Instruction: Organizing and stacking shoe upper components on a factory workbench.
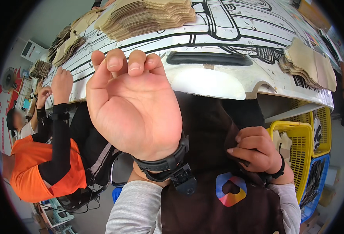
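Note:
My left hand (137,105) is raised in front of the table, palm facing up toward me, fingers loosely bent and nothing in the palm. A black strap with a small black camera (184,180) goes round that wrist. My right hand (258,150) is lower, by my lap, its fingers closed on the edge of the dark brown apron (207,128) that I wear. Just beyond my left hand, at the near table edge, are a long black oblong piece (209,58) and a smooth white curved piece (207,84).
Stacks of beige cut pieces (148,17) stand on the line-patterned table (254,35), with a smaller stack (310,64) at the right. Yellow baskets (291,126) and a blue basket (316,187) stand at my right. A co-worker in orange (47,167) sits at the left.

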### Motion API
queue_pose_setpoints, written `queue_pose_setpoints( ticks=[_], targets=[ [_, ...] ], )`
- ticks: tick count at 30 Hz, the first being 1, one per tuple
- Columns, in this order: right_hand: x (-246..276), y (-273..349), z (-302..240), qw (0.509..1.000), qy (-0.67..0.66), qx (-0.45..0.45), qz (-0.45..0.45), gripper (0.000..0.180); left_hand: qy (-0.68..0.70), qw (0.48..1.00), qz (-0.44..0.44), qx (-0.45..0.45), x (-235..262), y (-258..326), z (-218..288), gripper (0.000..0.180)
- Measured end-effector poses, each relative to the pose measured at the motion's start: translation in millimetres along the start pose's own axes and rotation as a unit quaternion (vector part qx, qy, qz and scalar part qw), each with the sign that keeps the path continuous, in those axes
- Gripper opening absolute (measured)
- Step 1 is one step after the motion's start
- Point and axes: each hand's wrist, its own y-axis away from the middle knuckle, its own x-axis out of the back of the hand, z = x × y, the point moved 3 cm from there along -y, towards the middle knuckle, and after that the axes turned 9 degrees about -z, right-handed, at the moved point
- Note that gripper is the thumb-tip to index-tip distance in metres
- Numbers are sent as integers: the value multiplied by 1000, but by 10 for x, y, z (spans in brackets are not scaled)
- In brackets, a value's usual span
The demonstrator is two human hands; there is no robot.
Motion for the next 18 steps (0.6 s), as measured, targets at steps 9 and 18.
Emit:
queue_pose_setpoints(
  ticks=[9,18],
  targets=[
    [-19,-61,-57,997,-54,40,-32,28,13,1000,7,1,15,-3,7,8],
    [-39,-112,-100,994,-83,67,-26,23,11,1000,5,-2,45,4,-53,10]
  ],
)
